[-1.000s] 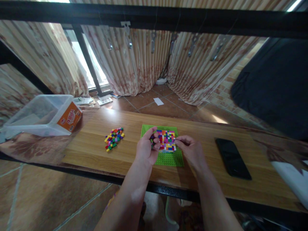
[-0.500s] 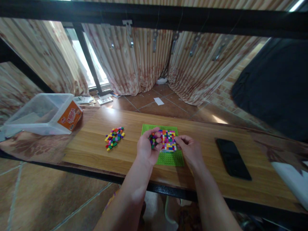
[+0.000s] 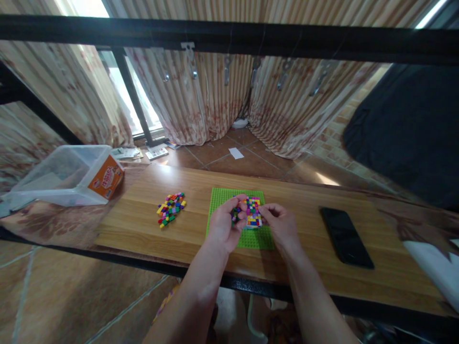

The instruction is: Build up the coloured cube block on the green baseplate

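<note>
A green studded baseplate lies on the wooden table, carrying a block of multicoloured toy bricks. My left hand is over the plate, palm up, its fingers curled around several small loose bricks; it hides the left part of the block. At the block's right side, my right hand has thumb and forefinger pinched together against the bricks. Whatever lies between those fingertips is too small to make out. To the left, a pile of loose coloured bricks rests on the table.
A black phone lies on the wooden table at the right. Left of the table stands a clear plastic bin with an orange label. A dark metal bar crosses above, hung with hooks, in front of striped curtains.
My left hand has shifted slightly right, covering more of the brick block. The right hand stays pinched at the block's right side, a little further left. The camera view has tilted slightly.
</note>
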`<state>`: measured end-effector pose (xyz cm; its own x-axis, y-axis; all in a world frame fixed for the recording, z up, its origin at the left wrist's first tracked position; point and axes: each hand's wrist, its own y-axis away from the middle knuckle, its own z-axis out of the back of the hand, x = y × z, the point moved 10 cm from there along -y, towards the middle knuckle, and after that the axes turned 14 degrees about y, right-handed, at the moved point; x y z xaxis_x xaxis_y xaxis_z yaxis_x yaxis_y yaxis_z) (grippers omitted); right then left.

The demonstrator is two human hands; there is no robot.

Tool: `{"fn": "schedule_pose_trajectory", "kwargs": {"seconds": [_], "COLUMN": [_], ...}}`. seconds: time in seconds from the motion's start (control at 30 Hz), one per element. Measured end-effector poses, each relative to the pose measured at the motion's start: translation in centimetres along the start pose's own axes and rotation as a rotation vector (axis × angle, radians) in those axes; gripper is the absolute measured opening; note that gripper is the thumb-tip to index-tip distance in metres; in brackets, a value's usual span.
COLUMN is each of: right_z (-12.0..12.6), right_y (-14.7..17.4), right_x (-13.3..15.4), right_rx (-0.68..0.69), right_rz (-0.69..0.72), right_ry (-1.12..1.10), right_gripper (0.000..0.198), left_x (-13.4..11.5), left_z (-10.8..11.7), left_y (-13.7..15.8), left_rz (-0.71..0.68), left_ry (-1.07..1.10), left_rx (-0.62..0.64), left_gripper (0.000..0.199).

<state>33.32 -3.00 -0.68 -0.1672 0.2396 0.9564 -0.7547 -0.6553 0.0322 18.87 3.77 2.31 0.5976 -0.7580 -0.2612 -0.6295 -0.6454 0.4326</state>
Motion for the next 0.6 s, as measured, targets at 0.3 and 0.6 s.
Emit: {"fn": "schedule_pose_trajectory", "kwargs": {"seconds": [0.3, 0.6], "right_z": [1.4, -1.0], "right_y": [0.7, 3.3], "right_x": [2.0, 8.8], "right_rx": [-0.108, 0.103], "right_rz": [0.132, 0.534], "right_ry": [0.169, 0.19], "right_gripper": [0.034, 0.015], "left_x": [1.2, 1.9], "left_z": [0.1, 0.2], "left_y": [0.1, 0.2], "left_rz": [0.053, 0.078], "left_ry": [-0.129, -0.331], "left_rx": [0.015, 0.055], "left_gripper": [0.028, 0.047]}}
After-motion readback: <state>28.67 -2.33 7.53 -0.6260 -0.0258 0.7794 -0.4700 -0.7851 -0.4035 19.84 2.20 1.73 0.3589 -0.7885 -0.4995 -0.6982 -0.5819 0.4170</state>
